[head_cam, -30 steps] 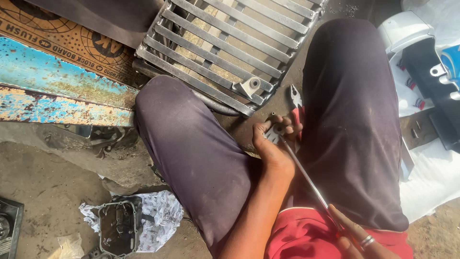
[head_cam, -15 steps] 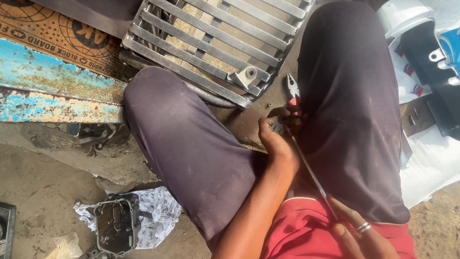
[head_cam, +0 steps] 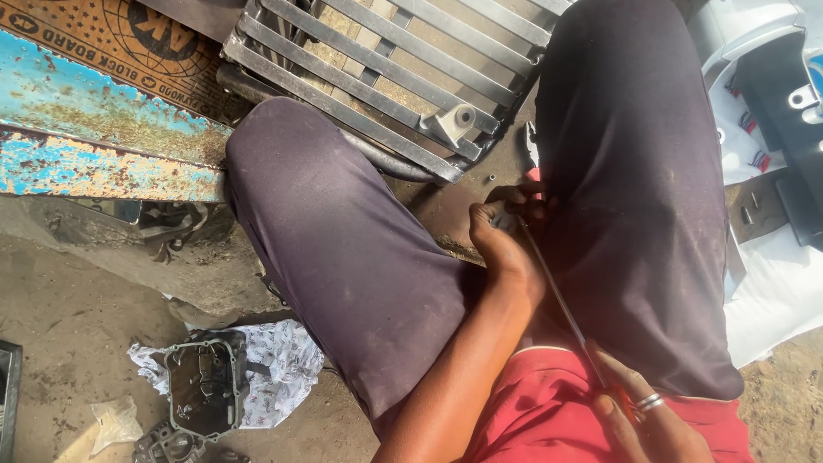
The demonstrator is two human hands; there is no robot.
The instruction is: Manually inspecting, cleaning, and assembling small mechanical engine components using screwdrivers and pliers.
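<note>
Two hands work a long rod (head_cam: 555,296) between the knees. Left hand (head_cam: 506,244) is curled round the rod's far tip, low beside the metal grille (head_cam: 386,77). Right hand (head_cam: 639,420), ringed, is closed around the near end over the red shirt (head_cam: 540,420).

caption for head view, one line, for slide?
Seated person's left hand steadies a long screwdriver's tip between the knees, right hand gripping its handle, metal grille ahead.

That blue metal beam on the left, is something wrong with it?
Yes. The blue beam is damaged: its paint has flaked off in patches and brown rust shows through, mostly along its edges. It lies on the dusty ground beside the person's knee.
</note>
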